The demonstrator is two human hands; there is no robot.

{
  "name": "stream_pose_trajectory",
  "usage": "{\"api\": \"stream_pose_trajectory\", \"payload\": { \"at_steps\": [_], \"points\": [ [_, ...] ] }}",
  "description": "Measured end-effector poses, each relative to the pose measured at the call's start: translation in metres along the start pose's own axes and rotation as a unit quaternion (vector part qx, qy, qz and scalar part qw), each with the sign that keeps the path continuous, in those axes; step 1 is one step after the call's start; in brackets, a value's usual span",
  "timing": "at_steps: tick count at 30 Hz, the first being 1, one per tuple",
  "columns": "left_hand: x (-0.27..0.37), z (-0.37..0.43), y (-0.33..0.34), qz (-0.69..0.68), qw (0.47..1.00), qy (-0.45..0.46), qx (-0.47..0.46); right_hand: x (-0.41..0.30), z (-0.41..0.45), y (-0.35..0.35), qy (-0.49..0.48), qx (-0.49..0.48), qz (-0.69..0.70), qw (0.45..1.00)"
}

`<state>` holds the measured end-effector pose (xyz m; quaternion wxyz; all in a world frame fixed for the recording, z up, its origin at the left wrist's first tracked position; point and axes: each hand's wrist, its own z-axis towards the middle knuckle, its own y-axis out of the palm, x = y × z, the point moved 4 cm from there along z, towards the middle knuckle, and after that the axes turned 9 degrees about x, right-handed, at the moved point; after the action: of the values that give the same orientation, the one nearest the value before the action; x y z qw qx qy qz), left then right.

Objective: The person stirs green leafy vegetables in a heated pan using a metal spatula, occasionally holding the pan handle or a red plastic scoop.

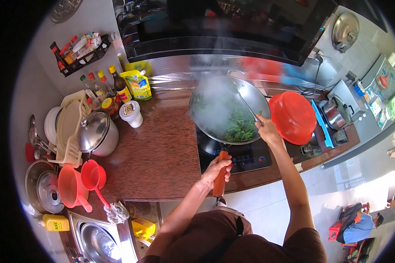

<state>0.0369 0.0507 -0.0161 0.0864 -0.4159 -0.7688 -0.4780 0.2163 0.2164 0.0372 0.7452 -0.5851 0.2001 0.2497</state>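
Note:
My left hand (216, 170) grips the reddish-brown wooden handle (221, 176) of a large steel wok (255, 95). The wok rests on a black induction cooktop (251, 157). Chopped leafy greens (242, 130) lie in its lower right part, and thick steam hides much of the left side. My right hand (267, 129) holds a long metal utensil (245, 100) over the wok's right rim. One end of the utensil points to the far side of the pan; whether it is a spatula or a ladle cannot be told.
A red plastic basin (293, 116) stands close to the wok's right. Left are a lidded pot (98, 136), sauce bottles (120, 83), a white tub (131, 113) and a sink (98, 241). A range hood (217, 39) hangs above. A person (358, 227) sits at far right.

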Motion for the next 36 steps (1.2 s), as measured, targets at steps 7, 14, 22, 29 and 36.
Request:
{"api": "stream_pose_trajectory", "payload": {
  "at_steps": [7,14,22,29,36],
  "points": [
    [0.001,0.001,-0.001,0.004,1.0,-0.007,-0.014,-0.012,-0.001,0.042,0.044,-0.014,0.042,0.998],
    [0.0,0.002,-0.004,0.012,1.0,-0.01,-0.016,-0.05,-0.054,0.006,-0.091,-0.092,-0.044,0.991],
    [0.001,0.001,0.0,0.011,1.0,0.003,0.004,-0.039,-0.07,-0.109,-0.213,-0.105,-0.322,0.916],
    [0.001,0.003,0.001,0.011,1.0,0.001,-0.003,-0.063,-0.048,-0.19,-0.172,-0.069,-0.396,0.899],
    [0.003,-0.002,-0.003,0.008,1.0,0.005,0.008,-0.118,-0.051,-0.189,-0.243,-0.22,-0.392,0.86]
  ]
}}
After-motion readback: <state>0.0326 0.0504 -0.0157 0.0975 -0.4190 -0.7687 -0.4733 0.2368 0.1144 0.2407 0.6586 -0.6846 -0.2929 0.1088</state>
